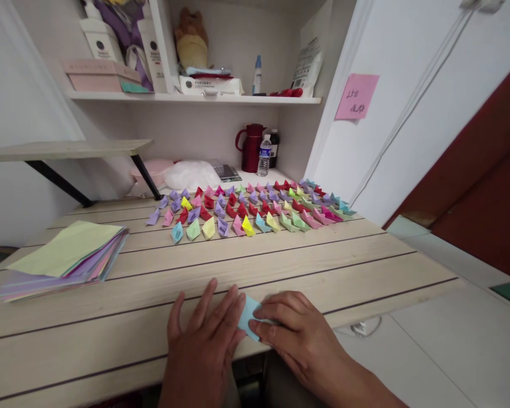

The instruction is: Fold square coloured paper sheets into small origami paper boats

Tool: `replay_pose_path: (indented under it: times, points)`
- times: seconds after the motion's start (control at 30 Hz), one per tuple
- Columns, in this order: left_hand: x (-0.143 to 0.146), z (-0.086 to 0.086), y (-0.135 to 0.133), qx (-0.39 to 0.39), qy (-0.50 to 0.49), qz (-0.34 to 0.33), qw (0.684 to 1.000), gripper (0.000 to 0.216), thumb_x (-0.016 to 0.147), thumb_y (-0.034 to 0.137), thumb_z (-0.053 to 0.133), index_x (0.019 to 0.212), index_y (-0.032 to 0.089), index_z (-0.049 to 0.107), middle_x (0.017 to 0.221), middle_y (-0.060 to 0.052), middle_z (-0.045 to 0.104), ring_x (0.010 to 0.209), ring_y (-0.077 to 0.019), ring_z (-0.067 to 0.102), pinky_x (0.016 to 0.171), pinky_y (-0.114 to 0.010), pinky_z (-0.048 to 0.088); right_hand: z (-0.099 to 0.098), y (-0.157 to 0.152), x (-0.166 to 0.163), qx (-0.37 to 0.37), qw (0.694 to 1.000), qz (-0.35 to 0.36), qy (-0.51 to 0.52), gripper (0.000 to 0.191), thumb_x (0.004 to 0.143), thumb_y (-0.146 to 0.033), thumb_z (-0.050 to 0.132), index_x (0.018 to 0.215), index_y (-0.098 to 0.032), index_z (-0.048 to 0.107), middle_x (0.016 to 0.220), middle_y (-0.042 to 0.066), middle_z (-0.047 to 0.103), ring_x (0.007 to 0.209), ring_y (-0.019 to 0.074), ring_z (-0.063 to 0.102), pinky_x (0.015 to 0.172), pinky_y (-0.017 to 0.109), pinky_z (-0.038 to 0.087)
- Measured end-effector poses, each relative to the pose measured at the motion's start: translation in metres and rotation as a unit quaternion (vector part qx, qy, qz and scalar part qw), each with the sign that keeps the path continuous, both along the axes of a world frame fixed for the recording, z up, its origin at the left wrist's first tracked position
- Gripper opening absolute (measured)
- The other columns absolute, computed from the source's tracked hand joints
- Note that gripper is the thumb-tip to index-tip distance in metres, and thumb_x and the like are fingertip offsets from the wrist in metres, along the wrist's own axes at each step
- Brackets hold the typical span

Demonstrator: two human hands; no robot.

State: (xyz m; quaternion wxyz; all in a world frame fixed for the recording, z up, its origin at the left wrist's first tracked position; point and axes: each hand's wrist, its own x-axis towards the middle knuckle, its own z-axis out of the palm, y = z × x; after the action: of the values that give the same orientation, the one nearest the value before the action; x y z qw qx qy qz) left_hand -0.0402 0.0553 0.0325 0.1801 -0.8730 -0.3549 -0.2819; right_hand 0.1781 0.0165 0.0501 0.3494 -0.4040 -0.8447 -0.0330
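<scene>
A small folded piece of light blue paper (248, 315) lies at the table's front edge, between my two hands. My left hand (208, 326) is laid out with its fingers stretched and spread, its index finger and thumb side touching the paper's left edge. From the right, my right hand (295, 328) has its thumb and bent fingers closed on the paper, covering part of it. Farther back stand rows of small folded paper boats (242, 211) in several colours. To the left lies a loose stack of coloured paper sheets (74, 249), pale yellow on top.
The slatted wooden table (306, 263) ends just in front of my hands. A raised board (68, 149) on black legs stands at the back left. Behind the boats are a dark red jug (250, 148) and a water bottle (264, 156). Above them runs a white shelf (161, 97).
</scene>
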Motion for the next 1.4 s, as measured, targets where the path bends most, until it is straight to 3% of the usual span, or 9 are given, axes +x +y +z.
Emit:
replay_pose_path:
  times: [0.13, 0.33, 0.5, 0.67, 0.8, 0.93, 1.13, 1.23, 1.4]
  points:
    - [0.005, -0.005, 0.001, -0.047, 0.042, 0.015, 0.998, 0.038, 0.095, 0.027, 0.055, 0.132, 0.035, 0.058, 0.133, 0.003, 0.068, 0.129, -0.0269, 0.057, 0.12, -0.058, -0.006, -0.003, -0.003, -0.001, 0.005, 1.0, -0.001, 0.0, 0.025, 0.103, -0.019, 0.05, 0.12, -0.024, 0.067, 0.103, 0.005, 0.076, 0.102, 0.0207, 0.065, 0.086, 0.039, 0.052]
    - [0.009, -0.009, -0.001, -0.056, 0.081, 0.037, 0.994, 0.047, 0.094, 0.025, 0.053, 0.141, 0.029, 0.051, 0.144, -0.001, 0.058, 0.132, -0.0357, 0.054, 0.109, -0.074, 0.019, -0.012, -0.015, 0.005, -0.016, 0.998, -0.021, -0.05, 0.034, 0.1, -0.026, 0.057, 0.133, -0.022, 0.06, 0.127, 0.006, 0.071, 0.119, 0.0248, 0.061, 0.103, 0.046, 0.045]
    - [0.009, -0.002, -0.003, -0.058, 0.087, 0.039, 0.994, 0.045, 0.094, 0.032, 0.054, 0.139, 0.029, 0.054, 0.144, -0.002, 0.058, 0.127, -0.0375, 0.058, 0.099, -0.069, 0.039, -0.019, -0.02, 0.007, -0.026, 0.992, -0.032, -0.116, 0.043, 0.097, -0.029, 0.062, 0.139, -0.024, 0.055, 0.138, 0.005, 0.065, 0.127, 0.0259, 0.056, 0.109, 0.047, 0.041]
    - [0.009, 0.004, -0.005, -0.074, 0.106, 0.042, 0.991, 0.047, 0.095, 0.04, 0.055, 0.141, 0.03, 0.051, 0.147, -0.001, 0.055, 0.13, -0.0372, 0.056, 0.098, -0.067, 0.042, -0.033, -0.028, 0.0, 0.009, 0.988, -0.059, -0.144, 0.05, 0.094, -0.027, 0.063, 0.143, -0.023, 0.051, 0.149, 0.005, 0.055, 0.138, 0.0297, 0.046, 0.114, 0.053, 0.033]
    - [0.009, 0.004, -0.005, -0.019, 0.104, 0.03, 0.994, 0.05, 0.092, 0.045, 0.058, 0.138, 0.025, 0.055, 0.144, -0.002, 0.06, 0.127, -0.034, 0.058, 0.099, -0.056, 0.043, -0.037, -0.031, -0.001, -0.01, 0.986, -0.062, -0.155, 0.057, 0.092, -0.021, 0.062, 0.147, -0.021, 0.046, 0.151, 0.004, 0.054, 0.14, 0.0306, 0.044, 0.113, 0.052, 0.033]
    - [0.005, 0.004, -0.007, 0.031, 0.061, -0.012, 0.998, 0.038, 0.098, 0.036, 0.05, 0.131, 0.021, 0.061, 0.137, -0.003, 0.066, 0.123, -0.022, 0.06, 0.107, -0.041, 0.035, -0.031, -0.032, 0.003, -0.052, 0.99, -0.039, -0.126, 0.055, 0.092, -0.02, 0.061, 0.145, -0.025, 0.046, 0.146, 0.004, 0.058, 0.141, 0.0298, 0.042, 0.11, 0.049, 0.035]
    - [0.003, -0.007, -0.016, -0.004, -0.009, -0.077, 0.997, 0.032, 0.098, 0.019, 0.045, 0.122, 0.026, 0.066, 0.127, 0.004, 0.072, 0.117, -0.0122, 0.064, 0.119, -0.032, 0.019, -0.007, -0.03, 0.004, -0.111, 0.993, -0.016, -0.042, 0.052, 0.092, -0.014, 0.058, 0.142, -0.027, 0.048, 0.128, 0.004, 0.067, 0.123, 0.027, 0.055, 0.101, 0.045, 0.042]
    - [0.005, -0.012, -0.019, 0.0, -0.104, -0.047, 0.993, 0.035, 0.101, 0.018, 0.037, 0.112, 0.028, 0.069, 0.12, 0.004, 0.075, 0.114, -0.0137, 0.066, 0.118, -0.039, 0.025, 0.0, -0.028, 0.005, -0.131, 0.991, -0.017, -0.026, 0.054, 0.092, -0.015, 0.06, 0.143, -0.028, 0.048, 0.132, 0.007, 0.063, 0.119, 0.0264, 0.056, 0.098, 0.044, 0.044]
    - [0.002, -0.001, -0.018, -0.033, 0.013, -0.064, 0.997, 0.033, 0.093, 0.024, 0.057, 0.125, 0.028, 0.065, 0.125, 0.002, 0.073, 0.113, -0.0169, 0.067, 0.105, -0.04, 0.042, 0.004, -0.022, 0.008, -0.163, 0.986, -0.01, 0.017, 0.04, 0.093, -0.024, 0.066, 0.132, -0.031, 0.059, 0.124, 0.004, 0.067, 0.117, 0.0244, 0.057, 0.098, 0.042, 0.045]
